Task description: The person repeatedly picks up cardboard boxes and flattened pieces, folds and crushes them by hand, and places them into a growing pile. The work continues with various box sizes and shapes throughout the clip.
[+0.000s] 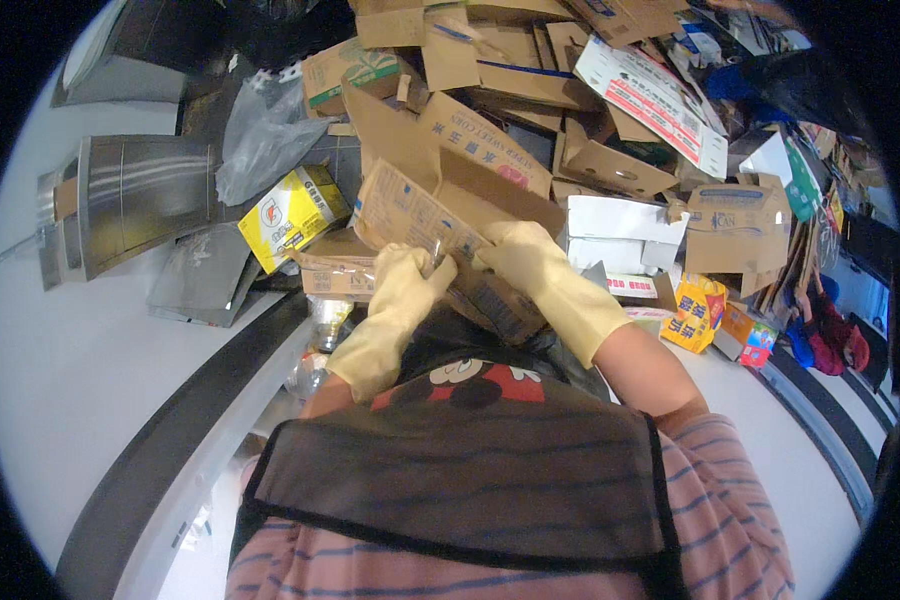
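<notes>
A brown cardboard box (408, 212) with printed sides is held tilted in front of my body, its flaps folded out. My left hand (402, 280), in a pale yellow rubber glove, is closed on the box's near edge, with a shiny strip like clear tape beside the fingers. My right hand (532, 262), gloved the same way, grips the box's right part; its fingertips are partly hidden. Beneath my left hand, a smaller brown carton piece (335, 277) sticks out. A dark apron (450, 470) hangs below the box.
Flattened and opened cartons pile up ahead, with a white printed sheet (653, 100) on top. A yellow carton (292, 217) and a grey plastic bag (265, 135) lie left. On the right are a white box (625, 235) and an orange-yellow package (695, 312).
</notes>
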Demonstrator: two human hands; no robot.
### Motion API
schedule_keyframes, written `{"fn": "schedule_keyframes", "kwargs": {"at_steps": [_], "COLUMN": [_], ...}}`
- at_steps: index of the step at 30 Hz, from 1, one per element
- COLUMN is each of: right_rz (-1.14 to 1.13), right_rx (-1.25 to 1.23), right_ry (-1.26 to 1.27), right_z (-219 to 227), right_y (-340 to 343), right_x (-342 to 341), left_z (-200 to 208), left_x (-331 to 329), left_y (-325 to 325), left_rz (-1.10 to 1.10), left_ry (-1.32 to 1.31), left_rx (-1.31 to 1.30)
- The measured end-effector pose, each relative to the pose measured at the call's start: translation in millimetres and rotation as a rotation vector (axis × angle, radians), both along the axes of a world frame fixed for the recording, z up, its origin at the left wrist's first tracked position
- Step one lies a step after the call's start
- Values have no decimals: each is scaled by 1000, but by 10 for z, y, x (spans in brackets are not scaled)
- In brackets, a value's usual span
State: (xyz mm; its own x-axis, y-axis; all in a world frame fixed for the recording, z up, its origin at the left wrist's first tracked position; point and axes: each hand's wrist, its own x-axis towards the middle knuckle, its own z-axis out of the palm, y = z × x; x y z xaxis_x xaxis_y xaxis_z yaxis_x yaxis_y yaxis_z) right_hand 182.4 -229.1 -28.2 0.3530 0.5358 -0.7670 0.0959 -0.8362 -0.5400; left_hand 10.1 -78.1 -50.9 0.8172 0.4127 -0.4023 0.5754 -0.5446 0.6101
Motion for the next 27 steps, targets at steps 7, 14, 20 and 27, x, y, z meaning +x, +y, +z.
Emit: {"fn": "schedule_keyframes", "kwargs": {"at_steps": [7, 14, 20, 27], "right_rz": [-275, -631, 29, 108], "right_rx": [83, 314, 631, 430], "right_ry": [54, -165, -962, -1176], "right_z": [-312, -68, 926, 1200], "right_y": [-723, -625, -492, -440], "right_x": [199, 691, 397, 531], "left_z": [210, 697, 1132, 1668], "left_x": [-120, 57, 818, 961], "left_y": [-135, -12, -49, -27], "left_rz": [-495, 128, 391, -1], "left_ry": [-450, -677, -676, -624], "left_rx": [-166, -474, -843, -494]}}
